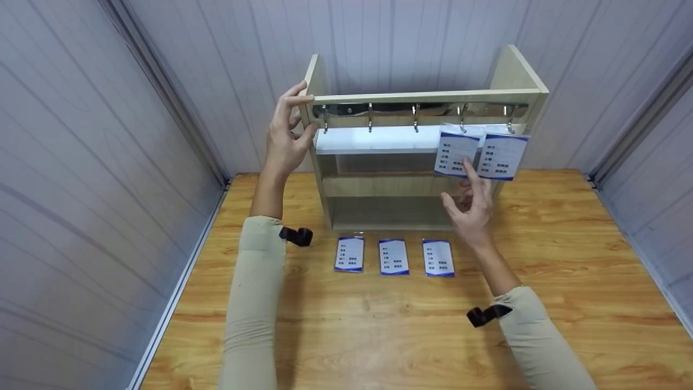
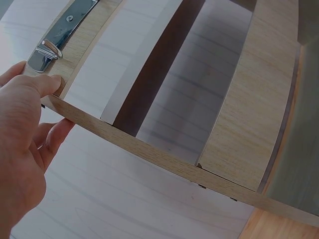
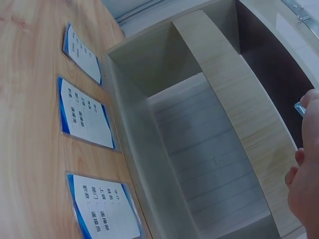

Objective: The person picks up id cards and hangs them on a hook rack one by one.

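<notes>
My left hand (image 1: 287, 138) grips the upper left side panel of a wooden shelf (image 1: 390, 187), thumb in front and fingers round the outer edge. In the left wrist view the thumb (image 2: 54, 83) lies just below the end of the metal hook rail (image 2: 62, 30). Two clear-sleeved badges hang at the right end: a left badge (image 1: 452, 145) on the fourth hook and a right badge (image 1: 506, 157) on the last. The index finger of my right hand (image 1: 474, 211) extends to the front of the left badge, its other fingers loosely bent. The right wrist view shows only part of that hand.
Three more badges lie in a row on the wooden table (image 1: 368, 336) before the shelf: a left one (image 1: 350, 253), a middle one (image 1: 393, 257) and a right one (image 1: 438, 258). Three bare hooks, one the middle hook (image 1: 416, 116), line the rail. Pale panel walls stand around.
</notes>
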A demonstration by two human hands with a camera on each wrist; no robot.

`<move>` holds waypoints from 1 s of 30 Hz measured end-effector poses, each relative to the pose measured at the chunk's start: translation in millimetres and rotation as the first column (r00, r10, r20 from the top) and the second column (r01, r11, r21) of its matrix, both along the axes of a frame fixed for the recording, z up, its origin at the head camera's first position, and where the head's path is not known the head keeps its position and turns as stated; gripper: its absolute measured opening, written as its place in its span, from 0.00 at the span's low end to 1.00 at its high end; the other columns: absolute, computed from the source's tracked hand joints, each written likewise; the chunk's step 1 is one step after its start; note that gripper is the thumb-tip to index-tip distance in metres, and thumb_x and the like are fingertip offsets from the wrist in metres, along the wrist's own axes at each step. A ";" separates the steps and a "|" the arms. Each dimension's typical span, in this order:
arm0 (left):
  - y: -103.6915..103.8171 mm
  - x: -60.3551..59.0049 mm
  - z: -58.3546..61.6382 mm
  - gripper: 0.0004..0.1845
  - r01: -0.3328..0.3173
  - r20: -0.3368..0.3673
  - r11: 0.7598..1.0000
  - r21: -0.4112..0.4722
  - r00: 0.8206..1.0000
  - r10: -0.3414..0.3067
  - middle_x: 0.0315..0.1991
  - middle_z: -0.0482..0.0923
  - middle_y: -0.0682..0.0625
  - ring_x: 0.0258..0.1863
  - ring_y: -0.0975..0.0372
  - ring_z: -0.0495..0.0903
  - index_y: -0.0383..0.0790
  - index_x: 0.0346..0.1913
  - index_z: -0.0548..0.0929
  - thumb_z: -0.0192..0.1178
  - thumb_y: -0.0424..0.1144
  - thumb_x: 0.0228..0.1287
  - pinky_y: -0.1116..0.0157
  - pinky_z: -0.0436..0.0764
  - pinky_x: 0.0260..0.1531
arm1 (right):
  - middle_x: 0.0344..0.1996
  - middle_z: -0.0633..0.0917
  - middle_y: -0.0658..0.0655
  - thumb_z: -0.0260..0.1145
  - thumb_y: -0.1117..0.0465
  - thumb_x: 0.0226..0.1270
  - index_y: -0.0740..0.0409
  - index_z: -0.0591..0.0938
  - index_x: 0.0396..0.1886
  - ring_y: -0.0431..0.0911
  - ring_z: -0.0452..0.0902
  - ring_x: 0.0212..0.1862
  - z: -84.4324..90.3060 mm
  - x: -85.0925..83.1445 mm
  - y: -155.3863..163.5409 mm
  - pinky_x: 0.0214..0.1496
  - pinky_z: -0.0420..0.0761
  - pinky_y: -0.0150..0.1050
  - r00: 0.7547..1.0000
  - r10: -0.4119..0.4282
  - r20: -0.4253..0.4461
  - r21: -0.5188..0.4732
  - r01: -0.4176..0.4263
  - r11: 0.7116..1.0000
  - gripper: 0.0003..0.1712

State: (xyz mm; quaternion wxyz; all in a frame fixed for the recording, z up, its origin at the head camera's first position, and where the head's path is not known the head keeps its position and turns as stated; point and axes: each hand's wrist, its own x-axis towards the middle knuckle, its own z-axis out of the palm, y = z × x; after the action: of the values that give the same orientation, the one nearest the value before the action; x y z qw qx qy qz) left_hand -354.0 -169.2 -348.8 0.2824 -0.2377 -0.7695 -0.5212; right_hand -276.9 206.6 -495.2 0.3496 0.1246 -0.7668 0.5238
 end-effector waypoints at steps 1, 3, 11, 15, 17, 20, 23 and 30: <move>-0.1 0.2 0.2 0.23 -0.002 0.001 1.000 -0.001 1.000 0.002 0.87 0.69 0.44 0.84 0.53 0.74 0.37 0.70 0.80 0.67 0.27 0.75 0.51 0.96 0.56 | 0.53 0.76 0.69 0.73 0.69 0.74 0.65 0.69 0.85 0.43 0.70 0.39 -1.5 0.4 0.9 0.40 0.75 0.26 1.000 0.011 -0.009 0.006 -0.011 1.000 0.43; -0.2 0.6 0.6 0.23 -0.007 0.007 1.000 -0.006 1.000 0.007 0.87 0.68 0.44 0.84 0.53 0.74 0.38 0.70 0.80 0.67 0.28 0.76 0.50 0.96 0.55 | 0.55 0.77 0.70 0.73 0.69 0.74 0.66 0.68 0.85 0.43 0.73 0.40 -3.2 1.6 2.9 0.40 0.75 0.25 0.999 0.033 -0.013 0.017 -0.033 0.999 0.43; -0.1 0.8 -0.2 0.23 -0.008 0.006 1.000 -0.021 1.000 0.008 0.87 0.68 0.43 0.84 0.51 0.74 0.38 0.71 0.79 0.67 0.29 0.77 0.44 0.96 0.55 | 0.63 0.79 0.70 0.71 0.68 0.76 0.62 0.66 0.88 0.34 0.78 0.46 -6.9 11.4 10.2 0.41 0.77 0.22 0.995 0.080 0.063 0.018 -0.082 0.997 0.45; 0.0 0.3 -0.5 0.23 0.002 0.003 1.000 -0.012 1.000 -0.002 0.87 0.67 0.42 0.84 0.50 0.75 0.37 0.71 0.79 0.66 0.29 0.77 0.43 0.96 0.54 | 0.68 0.79 0.71 0.70 0.69 0.76 0.60 0.67 0.88 0.32 0.81 0.50 -10.4 15.6 14.0 0.43 0.79 0.22 0.992 0.100 0.079 0.009 -0.101 0.995 0.44; 0.2 0.4 -0.6 0.23 0.006 0.005 1.000 -0.009 1.000 -0.006 0.87 0.67 0.42 0.83 0.47 0.76 0.37 0.71 0.79 0.66 0.28 0.77 0.43 0.96 0.52 | 0.70 0.80 0.71 0.70 0.70 0.76 0.59 0.69 0.87 0.34 0.83 0.52 -12.4 17.3 16.1 0.44 0.80 0.23 0.991 0.102 0.085 0.011 -0.104 0.995 0.43; 0.5 0.8 -0.6 0.23 0.009 0.007 1.000 -0.006 1.000 -0.009 0.87 0.67 0.42 0.80 0.43 0.78 0.37 0.71 0.79 0.66 0.28 0.77 0.48 0.97 0.50 | 0.71 0.80 0.71 0.71 0.70 0.75 0.59 0.71 0.86 0.33 0.83 0.55 -14.7 21.1 18.0 0.46 0.81 0.22 0.989 0.107 0.097 0.016 -0.109 0.994 0.42; 0.6 0.6 -0.4 0.23 0.006 0.007 1.000 -0.005 1.000 -0.006 0.87 0.67 0.43 0.79 0.41 0.79 0.37 0.71 0.79 0.66 0.27 0.77 0.56 0.97 0.47 | 0.71 0.80 0.72 0.72 0.71 0.74 0.59 0.74 0.85 0.28 0.82 0.57 -17.2 23.1 20.4 0.49 0.82 0.21 0.988 0.109 0.105 0.030 -0.113 0.993 0.40; 1.6 0.5 -0.1 0.24 -0.003 0.014 1.000 0.000 1.000 0.003 0.87 0.68 0.44 0.79 0.43 0.80 0.37 0.71 0.79 0.66 0.27 0.76 0.56 0.98 0.48 | 0.72 0.82 0.69 0.74 0.71 0.72 0.60 0.77 0.82 0.29 0.81 0.62 -23.4 31.0 26.7 0.54 0.81 0.20 0.987 0.093 0.134 0.077 -0.104 0.992 0.39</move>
State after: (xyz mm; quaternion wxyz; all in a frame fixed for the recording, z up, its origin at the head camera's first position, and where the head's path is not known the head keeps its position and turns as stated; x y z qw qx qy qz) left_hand -353.6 -167.6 -348.9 0.2775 -0.2329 -0.7719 -0.5224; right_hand -245.9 233.2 -518.6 0.2669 0.1426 -0.8020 0.5150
